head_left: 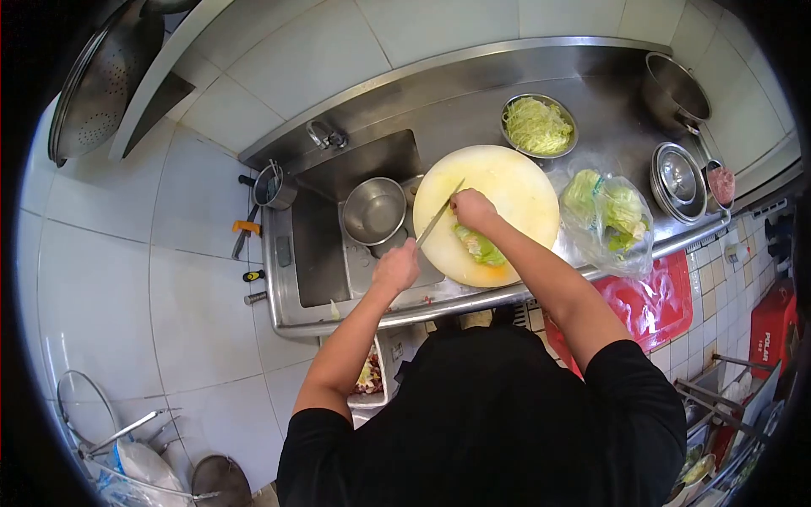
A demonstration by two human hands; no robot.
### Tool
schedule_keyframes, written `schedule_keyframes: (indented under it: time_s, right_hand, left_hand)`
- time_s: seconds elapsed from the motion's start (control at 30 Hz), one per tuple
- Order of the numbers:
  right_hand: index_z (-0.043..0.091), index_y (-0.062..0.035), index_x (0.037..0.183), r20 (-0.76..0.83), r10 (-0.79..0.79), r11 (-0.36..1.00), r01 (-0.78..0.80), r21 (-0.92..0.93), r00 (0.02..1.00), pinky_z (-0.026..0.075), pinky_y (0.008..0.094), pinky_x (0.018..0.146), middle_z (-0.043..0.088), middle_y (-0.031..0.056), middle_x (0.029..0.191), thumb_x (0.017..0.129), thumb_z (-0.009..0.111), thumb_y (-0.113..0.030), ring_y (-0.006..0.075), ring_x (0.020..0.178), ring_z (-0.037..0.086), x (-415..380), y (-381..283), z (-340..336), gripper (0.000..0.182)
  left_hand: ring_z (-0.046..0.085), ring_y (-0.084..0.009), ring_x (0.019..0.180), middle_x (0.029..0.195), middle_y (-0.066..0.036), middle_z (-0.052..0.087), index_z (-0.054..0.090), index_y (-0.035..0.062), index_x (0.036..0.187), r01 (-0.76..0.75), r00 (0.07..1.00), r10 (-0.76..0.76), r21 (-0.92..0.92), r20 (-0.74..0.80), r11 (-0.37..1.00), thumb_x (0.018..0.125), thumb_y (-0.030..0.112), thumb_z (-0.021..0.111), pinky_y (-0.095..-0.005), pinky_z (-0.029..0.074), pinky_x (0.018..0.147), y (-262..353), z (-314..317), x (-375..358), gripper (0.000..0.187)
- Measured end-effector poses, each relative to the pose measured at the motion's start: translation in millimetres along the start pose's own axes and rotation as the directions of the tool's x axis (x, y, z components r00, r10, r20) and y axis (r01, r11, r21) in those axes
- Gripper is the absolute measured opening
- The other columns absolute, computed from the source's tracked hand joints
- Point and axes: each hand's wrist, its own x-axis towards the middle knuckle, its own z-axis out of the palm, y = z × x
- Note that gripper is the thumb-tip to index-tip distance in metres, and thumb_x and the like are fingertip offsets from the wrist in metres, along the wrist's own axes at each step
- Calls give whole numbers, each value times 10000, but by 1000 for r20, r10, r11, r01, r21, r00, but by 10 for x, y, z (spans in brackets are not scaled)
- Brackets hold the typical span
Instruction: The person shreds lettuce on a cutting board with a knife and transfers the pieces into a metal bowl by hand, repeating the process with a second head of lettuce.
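Observation:
My left hand (pixel 397 266) is closed around the handle of a knife (pixel 437 221), whose blade slants up and over the left part of a round white cutting board (pixel 524 194). My right hand (pixel 473 209) is over the board beside the blade, its fingers curled together; what they hold, if anything, is hidden. A piece of cabbage (pixel 481 248) lies on the board just below my right hand, partly covered by my forearm.
Behind the board stands a bowl of shredded cabbage (pixel 538 127). To the right are bagged cabbage (pixel 621 207), stacked metal bowls (pixel 678 182) and a deep pot (pixel 676 93). A metal pot (pixel 374 211) sits in the sink (pixel 317 245) at left, below a faucet (pixel 325 135).

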Motion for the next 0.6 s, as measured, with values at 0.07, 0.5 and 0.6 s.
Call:
schedule_keyframes:
  time_s: [0.07,0.5,0.6]
  right_hand:
    - [733,-35,933,-63,49,999,-50,-7,997,561,440,832,709,214,976,851,577,-123,344,913,699,-50,-40,44,197]
    - [751,-30,920,-59,222,974,-224,-36,973,563,444,838,715,213,951,827,579,-138,354,901,703,-149,-120,64,223]
    - [747,-40,903,-133,195,980,-186,74,972,565,455,803,719,203,923,820,584,-172,352,847,706,-285,-124,-120,226]
  left_hand:
    - [639,-500,942,973,-310,662,507,34,1123,-76,997,75,47,29,996,984,255,443,-597,486,849,-98,-33,-65,269]
    - [627,-496,977,998,-319,649,528,12,1136,-144,985,143,1,96,990,978,236,463,-588,476,871,-248,125,-38,282]
    - [633,-489,958,972,-314,654,530,1,1116,-191,977,189,11,102,981,980,234,460,-584,478,865,-300,40,36,279]
